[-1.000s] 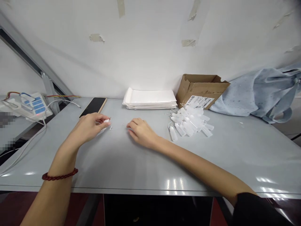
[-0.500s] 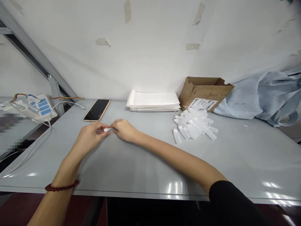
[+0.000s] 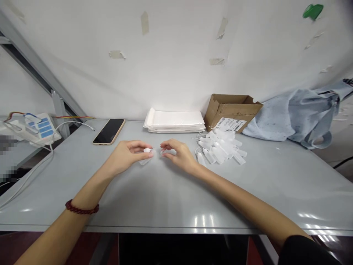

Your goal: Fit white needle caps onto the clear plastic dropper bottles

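Between the thumb and fingers of my left hand (image 3: 128, 156) is a small translucent bottle (image 3: 144, 161) with a white top and a thin dark tip pointing right. A short gap to the right, my right hand (image 3: 180, 154) pinches a small clear piece (image 3: 162, 152), too small to make out well. Both hands are above the grey table (image 3: 154, 198). Right of my right hand lies a pile of translucent white bottles (image 3: 220, 147), several with thin loops at their ends.
A stack of white envelopes (image 3: 176, 121) lies along the wall, beside an open cardboard box (image 3: 234, 112). Light blue cloth (image 3: 284, 116) is at the right. A phone (image 3: 109, 131) and a power strip (image 3: 45, 127) with white cables are on the left.
My hands, together before, are now apart and farther right in view. The small bottle has moved right with my left hand. The view has shifted slightly.
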A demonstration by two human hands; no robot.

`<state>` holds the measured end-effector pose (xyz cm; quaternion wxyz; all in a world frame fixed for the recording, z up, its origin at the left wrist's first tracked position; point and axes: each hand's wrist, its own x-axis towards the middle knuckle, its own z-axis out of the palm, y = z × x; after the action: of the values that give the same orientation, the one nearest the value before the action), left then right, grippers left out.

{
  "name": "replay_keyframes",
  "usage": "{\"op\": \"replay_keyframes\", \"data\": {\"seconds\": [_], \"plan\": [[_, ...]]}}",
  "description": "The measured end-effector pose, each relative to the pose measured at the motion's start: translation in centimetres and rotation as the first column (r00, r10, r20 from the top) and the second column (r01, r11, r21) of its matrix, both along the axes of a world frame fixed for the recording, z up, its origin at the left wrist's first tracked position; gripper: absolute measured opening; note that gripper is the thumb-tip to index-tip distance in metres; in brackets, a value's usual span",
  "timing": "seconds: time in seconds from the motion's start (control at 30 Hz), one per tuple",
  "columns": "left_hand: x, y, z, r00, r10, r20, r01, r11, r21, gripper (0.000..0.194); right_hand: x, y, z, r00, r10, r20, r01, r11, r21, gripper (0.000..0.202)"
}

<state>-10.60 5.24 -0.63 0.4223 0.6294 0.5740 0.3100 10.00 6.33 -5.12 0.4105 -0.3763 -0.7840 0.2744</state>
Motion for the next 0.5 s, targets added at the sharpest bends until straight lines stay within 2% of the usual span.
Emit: {"op": "replay_keyframes", "data": {"seconds": [0.07, 0.17, 0.37, 0.5], "plan": [[1.4, 0.4, 0.3, 0.995, -0.081, 0.065, 0.086, 0.994, -0.070, 0.038, 1.6, -0.7, 0.2, 0.999, -0.041, -0.015, 0.041, 0.998, 0.039, 0.023], [3.5, 1.0, 0.0, 0.981, -0.120, 0.152, 0.142, 0.978, -0.150, 0.038, 3.2, -1.4, 0.1, 0.995, -0.095, -0.018, 0.096, 0.994, 0.061, 0.024], [6.0, 1.2, -1.7, 0.926, -0.074, 0.370, 0.171, 0.956, -0.237, 0.029, 3.8, -1.7, -0.3, 0.987, -0.154, -0.053, 0.155, 0.987, 0.031, 0.023], [6.6, 0.8, -2.8, 0.872, -0.002, 0.490, 0.169, 0.940, -0.295, 0.029, 3.2, -2.0, -0.6, 0.976, -0.183, -0.117, 0.176, 0.982, -0.063, 0.023]]}}
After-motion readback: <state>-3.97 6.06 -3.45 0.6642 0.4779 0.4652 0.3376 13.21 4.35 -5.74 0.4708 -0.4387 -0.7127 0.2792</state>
